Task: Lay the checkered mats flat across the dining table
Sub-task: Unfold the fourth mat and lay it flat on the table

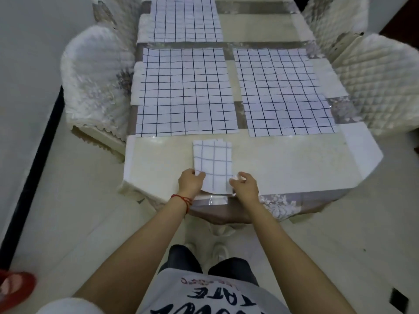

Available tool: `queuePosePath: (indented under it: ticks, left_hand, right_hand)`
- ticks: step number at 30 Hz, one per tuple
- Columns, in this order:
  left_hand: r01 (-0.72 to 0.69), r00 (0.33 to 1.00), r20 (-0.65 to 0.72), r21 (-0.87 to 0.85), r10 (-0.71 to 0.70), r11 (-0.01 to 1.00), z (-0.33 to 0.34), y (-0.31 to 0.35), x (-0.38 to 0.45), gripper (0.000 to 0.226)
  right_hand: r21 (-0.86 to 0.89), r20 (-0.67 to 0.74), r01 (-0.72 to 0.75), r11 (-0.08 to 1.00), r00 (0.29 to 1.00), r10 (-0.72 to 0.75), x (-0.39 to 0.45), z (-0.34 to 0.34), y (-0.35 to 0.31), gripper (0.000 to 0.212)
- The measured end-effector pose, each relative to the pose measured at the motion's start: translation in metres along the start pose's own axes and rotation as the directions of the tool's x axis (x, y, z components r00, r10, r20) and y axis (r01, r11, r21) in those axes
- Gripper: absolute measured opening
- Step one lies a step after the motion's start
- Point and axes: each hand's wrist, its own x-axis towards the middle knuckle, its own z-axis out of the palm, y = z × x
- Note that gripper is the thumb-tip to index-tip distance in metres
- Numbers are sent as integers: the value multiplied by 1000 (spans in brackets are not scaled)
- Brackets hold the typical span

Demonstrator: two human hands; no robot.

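Note:
A folded white mat with dark grid lines (213, 163) lies at the near end of the dining table (294, 164). My left hand (190, 182) pinches its near left corner and my right hand (244, 183) pinches its near right corner. Three checkered mats lie flat farther up the table: one at middle left (183, 91), one at middle right (283, 91), one at far left (186, 19).
Padded white chairs stand on both sides: two on the left (97, 75), two on the right (374, 82). A black strip (29, 177) runs along the left wall. A red object (15, 286) sits at the lower left corner.

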Motion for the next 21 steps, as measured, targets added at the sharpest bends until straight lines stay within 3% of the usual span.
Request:
queuePosePath:
  ticks: [7, 11, 15, 21]
  left_hand:
    - [-161, 987, 2, -162, 163, 974, -9, 5, -15, 15]
    - [-226, 963, 77, -290, 258, 930, -28, 13, -33, 21]
    - [-264, 935, 123, -382, 332, 886, -47, 29, -43, 24]
    - [-354, 881, 133, -452, 454, 819, -76, 76, -46, 18]
  right_hand:
    - [34, 44, 3, 999, 999, -5, 4, -10, -4, 23]
    - [299, 60, -47, 953, 998, 30, 3, -22, -23, 36]
    - [610, 263, -157, 777, 965, -12, -6, -35, -61, 19]
    - [711, 218, -62, 700, 966, -136, -17, -46, -120, 8]
